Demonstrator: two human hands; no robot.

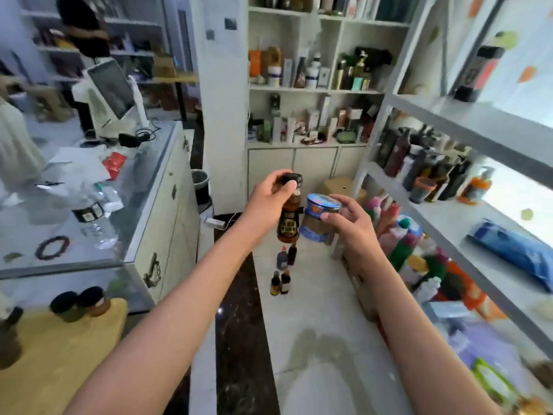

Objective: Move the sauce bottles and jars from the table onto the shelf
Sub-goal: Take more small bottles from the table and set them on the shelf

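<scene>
A person's left hand pinches the black cap of a dark sauce bottle, which hangs upright in mid-air, while the right hand curls round a blue-lidded jar held just beside it; the two containers are close, whether touching cannot be told. Both are carried over the pale floor, between the wooden desk at lower left and the white shelf at right. On the shelf's middle level, a row of dark bottles stands toward the far end, with an orange dispenser near them and a blue pouch nearer its front edge. At the desk's far edge, two dark-lidded jars wait, and a dark bottle stands at its left edge. Four small bottles stand on the floor below the hands. The job looks partly done: two items in transit, several left on the desk.
</scene>
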